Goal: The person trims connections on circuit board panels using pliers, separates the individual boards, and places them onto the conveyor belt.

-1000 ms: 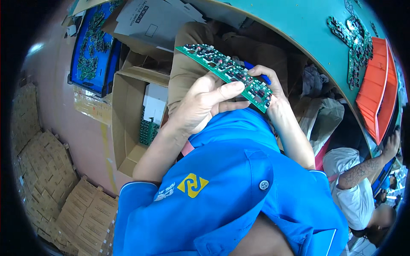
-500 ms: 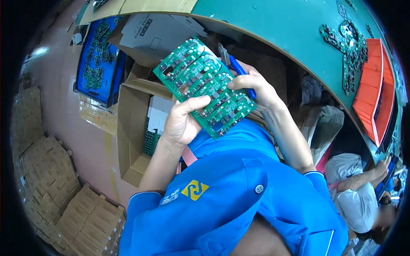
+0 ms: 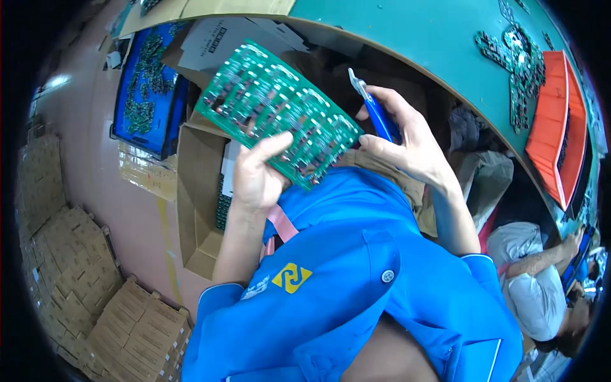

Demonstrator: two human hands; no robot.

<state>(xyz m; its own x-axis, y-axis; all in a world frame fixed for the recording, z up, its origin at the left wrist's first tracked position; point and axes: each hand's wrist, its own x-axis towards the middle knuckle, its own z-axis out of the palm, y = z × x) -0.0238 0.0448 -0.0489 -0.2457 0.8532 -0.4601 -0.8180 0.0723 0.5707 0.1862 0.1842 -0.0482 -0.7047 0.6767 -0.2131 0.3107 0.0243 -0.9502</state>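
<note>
I see left fingers [image 3: 270, 148] pinching the circuit board [image 3: 280, 114]; its long axis slants rightward toward right fingers [image 3: 391, 100], holding blue-handled pliers [image 3: 379, 120].

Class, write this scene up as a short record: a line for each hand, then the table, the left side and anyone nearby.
Left hand: holds a green circuit board near its lower edge, thumb on top
Right hand: holds blue-handled pliers, tips pointing away from the body
Table: green top, with a pile of boards beside an orange bin
Left side: blue tray holding boards; open cardboard box
Nearby: person in white, far right
</note>
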